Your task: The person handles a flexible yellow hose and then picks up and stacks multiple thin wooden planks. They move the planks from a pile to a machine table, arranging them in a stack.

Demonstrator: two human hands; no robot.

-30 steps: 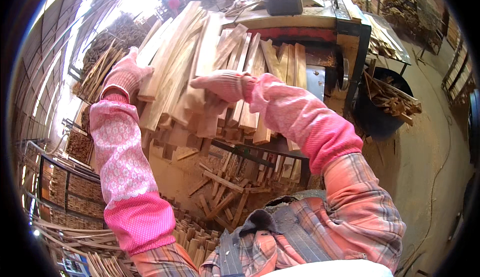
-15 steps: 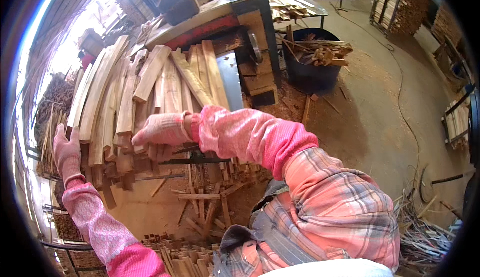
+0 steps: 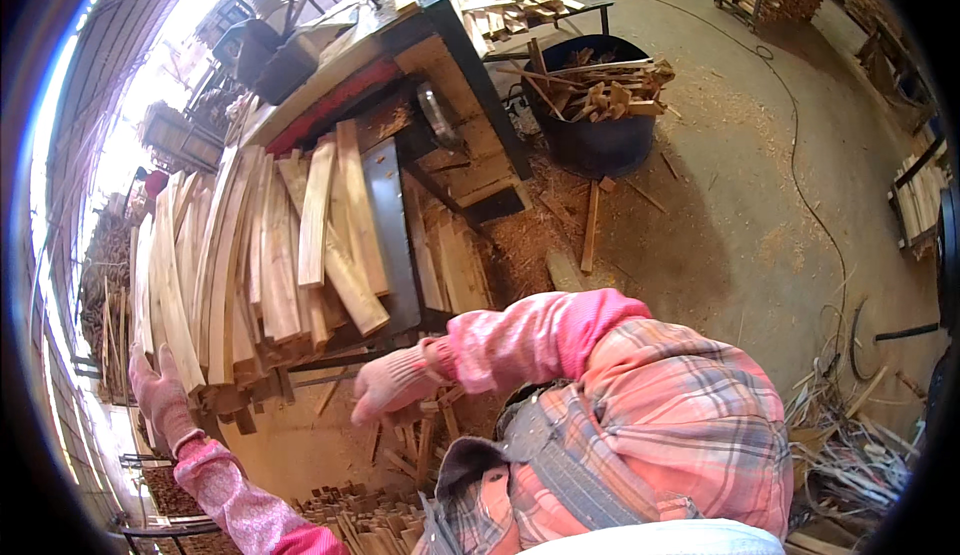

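Note:
My left hand (image 3: 163, 395), in a pinkish knitted glove, rests against the near ends at the left side of a pile of wooden boards (image 3: 225, 285). Its fingers are stretched out along the outermost board, with the thumb apart. The boards lie side by side, partly overlapping, with uneven near ends. My right hand (image 3: 393, 383), gloved alike, hovers off the pile, to the right of and below the nearest board end. Its fingers are curled in, and nothing shows in them. A shorter board (image 3: 316, 217) lies on top of others at the pile's right side.
Right of the boards is a metal plate (image 3: 392, 220) of a machine bench (image 3: 480, 105). A dark tub (image 3: 600, 147) of wood scraps stands beyond it. Offcuts (image 3: 375, 520) lie below my arms. A cable (image 3: 797, 155) crosses the floor at right.
My right hand has left the boards and moved right and toward me. The view has shifted, so the pile and bench sit lower and further left. My left hand stays at the left boards.

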